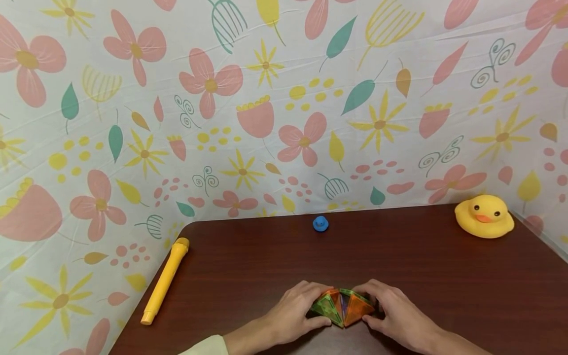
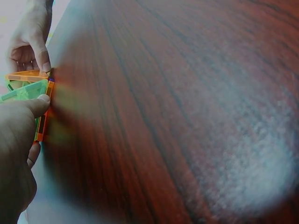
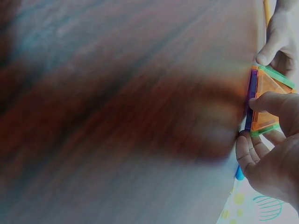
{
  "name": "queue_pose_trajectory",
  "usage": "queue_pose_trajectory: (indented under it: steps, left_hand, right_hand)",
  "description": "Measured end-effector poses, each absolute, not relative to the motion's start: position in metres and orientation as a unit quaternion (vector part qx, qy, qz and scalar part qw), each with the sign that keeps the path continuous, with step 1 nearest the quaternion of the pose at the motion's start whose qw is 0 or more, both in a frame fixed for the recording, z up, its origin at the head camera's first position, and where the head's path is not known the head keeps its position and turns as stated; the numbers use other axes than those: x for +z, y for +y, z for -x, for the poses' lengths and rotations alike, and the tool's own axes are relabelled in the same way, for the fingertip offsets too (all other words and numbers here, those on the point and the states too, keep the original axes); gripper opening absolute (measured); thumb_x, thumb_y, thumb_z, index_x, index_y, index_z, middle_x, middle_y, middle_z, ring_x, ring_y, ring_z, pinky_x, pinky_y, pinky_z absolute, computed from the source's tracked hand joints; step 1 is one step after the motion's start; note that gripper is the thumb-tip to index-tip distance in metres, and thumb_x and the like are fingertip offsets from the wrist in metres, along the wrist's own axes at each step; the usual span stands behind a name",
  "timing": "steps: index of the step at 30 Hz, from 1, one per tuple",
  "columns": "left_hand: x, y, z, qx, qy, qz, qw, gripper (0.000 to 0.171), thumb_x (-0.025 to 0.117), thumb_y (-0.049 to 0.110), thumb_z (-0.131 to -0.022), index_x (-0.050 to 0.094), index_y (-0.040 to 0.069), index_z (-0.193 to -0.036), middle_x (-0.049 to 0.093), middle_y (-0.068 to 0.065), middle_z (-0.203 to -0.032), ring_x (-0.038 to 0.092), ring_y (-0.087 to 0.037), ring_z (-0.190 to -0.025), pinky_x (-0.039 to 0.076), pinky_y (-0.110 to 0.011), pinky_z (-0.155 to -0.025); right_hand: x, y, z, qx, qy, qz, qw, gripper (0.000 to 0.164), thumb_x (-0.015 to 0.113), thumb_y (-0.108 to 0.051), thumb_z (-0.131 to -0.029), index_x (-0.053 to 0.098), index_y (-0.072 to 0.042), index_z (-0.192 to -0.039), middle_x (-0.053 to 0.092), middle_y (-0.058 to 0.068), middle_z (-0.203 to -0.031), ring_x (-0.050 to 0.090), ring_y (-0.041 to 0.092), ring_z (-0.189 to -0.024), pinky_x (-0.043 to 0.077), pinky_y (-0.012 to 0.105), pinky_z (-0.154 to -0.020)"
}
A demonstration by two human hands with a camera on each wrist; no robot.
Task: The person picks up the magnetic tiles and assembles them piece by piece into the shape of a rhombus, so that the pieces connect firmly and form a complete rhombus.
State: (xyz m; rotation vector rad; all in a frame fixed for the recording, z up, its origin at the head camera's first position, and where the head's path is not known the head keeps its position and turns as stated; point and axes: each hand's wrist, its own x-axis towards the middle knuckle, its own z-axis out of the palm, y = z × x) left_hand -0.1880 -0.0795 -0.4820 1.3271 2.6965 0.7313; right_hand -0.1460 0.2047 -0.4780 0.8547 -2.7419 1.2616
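Observation:
Translucent magnetic tiles, joined into a small faceted shape, stand on the table at the front middle of the head view. A green triangular tile (image 1: 327, 309) forms the left part and an orange triangular tile (image 1: 357, 309) the right, with purple showing between them. My left hand (image 1: 293, 315) grips the left side, thumb at the lower front and fingers behind. On the right side, my right hand (image 1: 401, 315) holds the shape between thumb and fingers. The right wrist view shows its thumb against an orange tile (image 3: 268, 87), with a purple edge (image 3: 250, 102) along the table.
A yellow toy microphone (image 1: 165, 282) lies along the left edge of the dark wooden table (image 1: 248, 261). At the back sits a small blue duck (image 1: 320, 224); a larger yellow duck (image 1: 484, 217) is at the back right. Flower-patterned cloth (image 1: 275, 98) hangs behind.

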Motion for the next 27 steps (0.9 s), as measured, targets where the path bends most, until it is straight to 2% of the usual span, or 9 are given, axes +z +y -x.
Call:
queue_pose_trajectory:
  steps: [10, 27]
  left_hand:
    - [-0.4778, -0.0791, 0.1890, 0.224, 0.873, -0.433, 0.018, 0.060, 0.075, 0.043, -0.100, 0.057, 0.019, -0.152, 0.063, 0.010, -0.142, 0.056, -0.002, -0.116, 0.052, -0.022, -0.090]
    - [-0.4747, -0.0798, 0.1891, 0.217, 0.868, -0.445, 0.010, 0.060, 0.076, 0.040, -0.100, 0.057, 0.017, -0.152, 0.064, 0.007, -0.142, 0.057, -0.003, -0.116, 0.051, -0.020, -0.088]
  right_hand:
    - [-0.4762, 0.2049, 0.1451, 0.426, -0.860, -0.280, 0.002, 0.044, 0.085, -0.006, -0.090, 0.067, -0.006, -0.130, 0.065, 0.005, -0.117, 0.061, 0.000, -0.080, 0.055, 0.025, -0.061]
    - [-0.4745, 0.2034, 0.1450, 0.415, -0.861, -0.292, 0.020, 0.043, 0.085, -0.004, -0.089, 0.068, -0.006, -0.129, 0.065, 0.004, -0.115, 0.057, -0.001, -0.077, 0.054, 0.024, -0.059]
